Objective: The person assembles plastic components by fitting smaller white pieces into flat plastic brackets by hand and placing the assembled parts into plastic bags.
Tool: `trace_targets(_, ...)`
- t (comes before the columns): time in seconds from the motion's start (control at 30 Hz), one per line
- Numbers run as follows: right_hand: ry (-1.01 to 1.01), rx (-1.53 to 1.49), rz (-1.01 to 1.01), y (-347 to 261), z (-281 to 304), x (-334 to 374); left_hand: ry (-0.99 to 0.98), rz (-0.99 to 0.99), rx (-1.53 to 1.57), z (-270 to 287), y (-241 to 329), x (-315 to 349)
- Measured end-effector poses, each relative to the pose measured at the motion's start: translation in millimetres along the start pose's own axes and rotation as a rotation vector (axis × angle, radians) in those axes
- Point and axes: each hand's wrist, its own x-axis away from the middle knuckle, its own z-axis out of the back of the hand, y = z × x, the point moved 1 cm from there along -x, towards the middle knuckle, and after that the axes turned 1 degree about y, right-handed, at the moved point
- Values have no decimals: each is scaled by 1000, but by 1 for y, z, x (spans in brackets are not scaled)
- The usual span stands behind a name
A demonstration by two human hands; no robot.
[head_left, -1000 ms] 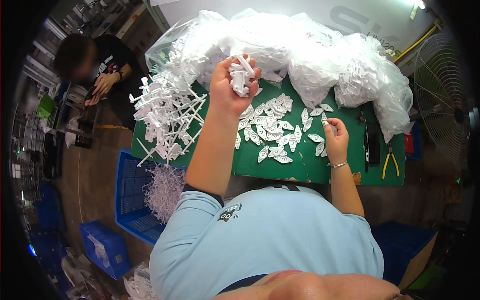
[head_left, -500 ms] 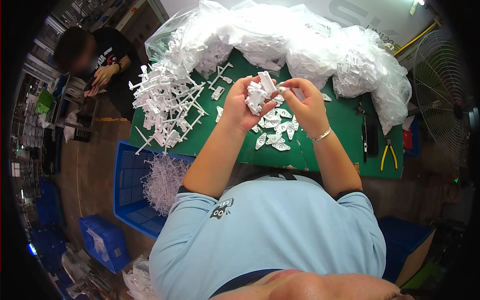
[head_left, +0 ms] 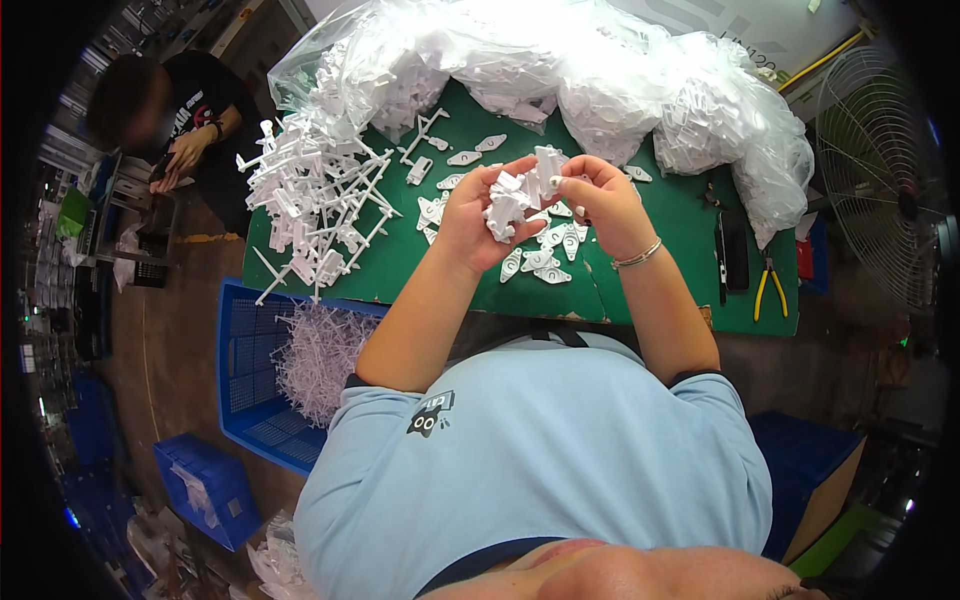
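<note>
My left hand [head_left: 465, 228] is cupped around a bunch of small white plastic parts [head_left: 507, 207], which sit between its fingers and thumb. Beside it, my right hand [head_left: 615, 215] has its thumb and forefinger closed at the edge of an upright white plastic piece [head_left: 547, 172] on top of the bunch. Whether that piece is joined to the others I cannot tell. Under and around both hands, flat white diamond-shaped plastic parts [head_left: 546, 268] lie loose on the green table [head_left: 470, 290].
White moulded parts on runners [head_left: 320, 205] are heaped at the left. Bulging clear bags [head_left: 610, 105] line the back. Yellow-handled pliers [head_left: 768, 290] lie at the right, near a wire fan [head_left: 875, 190]. A blue crate [head_left: 245, 370] holds runner scraps. Another person [head_left: 190, 120] works far left.
The view has shifted slightly. My right fingers have come against the upright white piece, and the bunch in my left hand has turned a little. More flat parts show left of my hands.
</note>
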Motion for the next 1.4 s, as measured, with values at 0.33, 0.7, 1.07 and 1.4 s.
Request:
trace_targets(0.33,-133,-568,43,9,24,20,-225,50,224,-6,-8,13)
trace_targets(0.7,-217,-658,87,20,32,33,-312,46,40,14,-11,14)
trace_targets(1.07,-267,-879,-17,40,46,49,-317,41,40,28,7,28)
trace_targets(1.4,128,-706,17,50,111,70,-181,-130,195,19,58,61)
